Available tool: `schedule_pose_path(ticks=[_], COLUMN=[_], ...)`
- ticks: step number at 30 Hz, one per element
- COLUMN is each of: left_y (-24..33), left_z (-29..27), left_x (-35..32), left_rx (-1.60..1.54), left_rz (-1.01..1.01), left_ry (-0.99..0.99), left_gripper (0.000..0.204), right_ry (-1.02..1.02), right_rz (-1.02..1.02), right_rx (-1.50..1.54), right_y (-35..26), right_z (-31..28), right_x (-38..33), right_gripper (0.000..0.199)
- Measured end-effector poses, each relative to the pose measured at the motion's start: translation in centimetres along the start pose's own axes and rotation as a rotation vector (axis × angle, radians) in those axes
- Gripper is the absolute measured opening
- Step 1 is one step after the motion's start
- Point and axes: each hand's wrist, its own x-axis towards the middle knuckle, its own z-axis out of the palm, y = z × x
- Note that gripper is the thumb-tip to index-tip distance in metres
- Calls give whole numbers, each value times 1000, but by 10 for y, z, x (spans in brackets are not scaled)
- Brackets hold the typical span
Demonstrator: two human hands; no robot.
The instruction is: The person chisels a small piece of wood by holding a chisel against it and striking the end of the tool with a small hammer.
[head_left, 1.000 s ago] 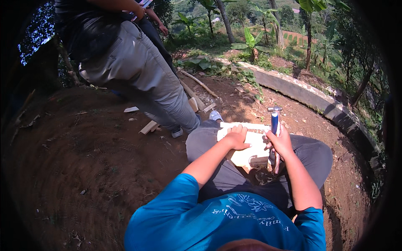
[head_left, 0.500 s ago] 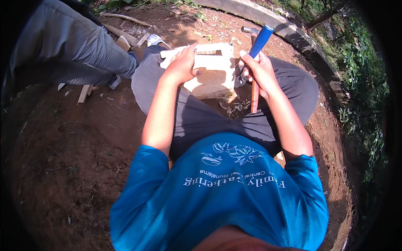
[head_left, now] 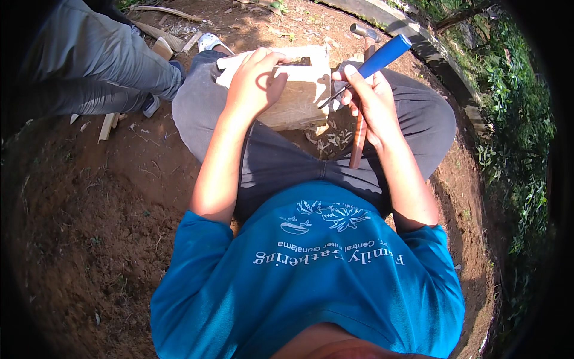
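On a wooden block (head_left: 297, 107) between my crossed legs lies a pale wood piece (head_left: 311, 73) with a rectangular opening cut in it, bright in the sun. My left hand (head_left: 254, 81) grips its left part, thumb toward me and fingers over the top. Just right of the wood, my right hand (head_left: 372, 102) is closed round two tools together. One is a chisel with a blue handle (head_left: 385, 55), its thin dark blade pointing down-left toward the block. The other is a hammer (head_left: 359, 140) with a brown handle, its metal head beyond the hand.
Another person's grey-trousered leg (head_left: 113, 54) and white shoe (head_left: 210, 43) are at the upper left. Wood offcuts (head_left: 107, 127) lie on the brown soil (head_left: 119, 227) nearby. A curved concrete edging (head_left: 412, 51) and green plants (head_left: 514, 119) bound the right side.
My left hand has shifted farther over the pale wood piece. My right hand has turned the tools: the blue handle leans farther right, and the chisel's blade now shows beside the block.
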Motion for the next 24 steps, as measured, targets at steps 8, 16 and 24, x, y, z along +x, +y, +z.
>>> schedule_pose_path(ticks=[8,16,24], left_y=[90,87,64], left_z=[50,43,86], left_x=[1,25,49], left_rx=[-633,-80,-62], left_rz=[-35,-9,315], left_ry=[-144,-221,58], left_gripper=[69,59,35], right_ry=[7,252,332], right_rz=[17,-142,-197], right_rx=[55,117,36], right_y=[12,0,0], right_z=[-3,-43,-41], right_x=[-14,-21,-6], right_gripper=[30,34,20])
